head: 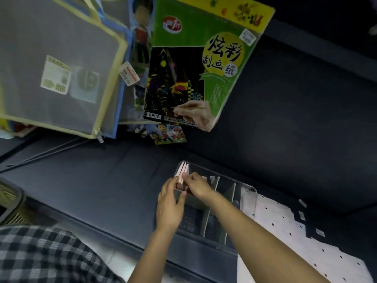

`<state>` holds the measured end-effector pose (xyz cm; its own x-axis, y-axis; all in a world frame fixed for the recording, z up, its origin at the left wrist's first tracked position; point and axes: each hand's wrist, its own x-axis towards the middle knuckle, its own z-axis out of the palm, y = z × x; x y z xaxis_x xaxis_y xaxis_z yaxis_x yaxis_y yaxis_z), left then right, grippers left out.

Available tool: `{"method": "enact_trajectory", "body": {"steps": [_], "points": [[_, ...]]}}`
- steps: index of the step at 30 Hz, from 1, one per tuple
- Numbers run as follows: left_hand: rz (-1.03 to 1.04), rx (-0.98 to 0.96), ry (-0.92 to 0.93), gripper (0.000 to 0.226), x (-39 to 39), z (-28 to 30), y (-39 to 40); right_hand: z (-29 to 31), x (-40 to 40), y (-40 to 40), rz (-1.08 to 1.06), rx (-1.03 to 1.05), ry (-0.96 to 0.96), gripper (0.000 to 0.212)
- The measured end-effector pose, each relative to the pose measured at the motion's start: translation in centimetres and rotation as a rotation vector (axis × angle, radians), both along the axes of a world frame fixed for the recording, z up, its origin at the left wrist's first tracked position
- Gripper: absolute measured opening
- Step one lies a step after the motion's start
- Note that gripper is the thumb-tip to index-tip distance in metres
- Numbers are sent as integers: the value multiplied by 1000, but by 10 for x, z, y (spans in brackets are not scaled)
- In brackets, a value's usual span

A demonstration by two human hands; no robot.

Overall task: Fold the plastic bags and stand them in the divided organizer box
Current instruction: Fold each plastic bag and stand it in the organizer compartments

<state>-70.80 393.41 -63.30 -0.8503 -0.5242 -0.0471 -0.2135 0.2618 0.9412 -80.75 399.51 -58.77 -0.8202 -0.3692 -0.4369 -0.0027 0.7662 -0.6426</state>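
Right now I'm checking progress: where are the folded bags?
In the head view, the folded bags stand upright in the leftmost compartment of the clear organizer, lower centre, between both hands.

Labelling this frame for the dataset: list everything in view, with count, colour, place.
clear plastic divided organizer box: one, transparent with pale dividers, on the dark surface, centre-right
folded pink plastic bags: several, exact count unclear, upright in the box's left-end compartment
white black-dotted sheet: one, right of the box
green scratch-art paper pack: one, hanging, top centre
grey mesh zip pouch with yellow trim: one, hanging, top left
cartoon picture card: one, below the green pack
checked fabric: black and white, bottom left
left hand: grips the box's left end
right hand: pinches the pink bags
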Motion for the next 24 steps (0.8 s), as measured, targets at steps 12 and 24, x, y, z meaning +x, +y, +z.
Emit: {"method": "enact_trajectory", "body": {"steps": [12, 24], "points": [[-592, -388, 142, 28, 35, 23, 121, 3, 71, 229, -6, 7, 260, 26], [-1155, -929, -230, 74, 88, -41, 185, -66, 175, 407, 329, 537, 311, 83]]}}
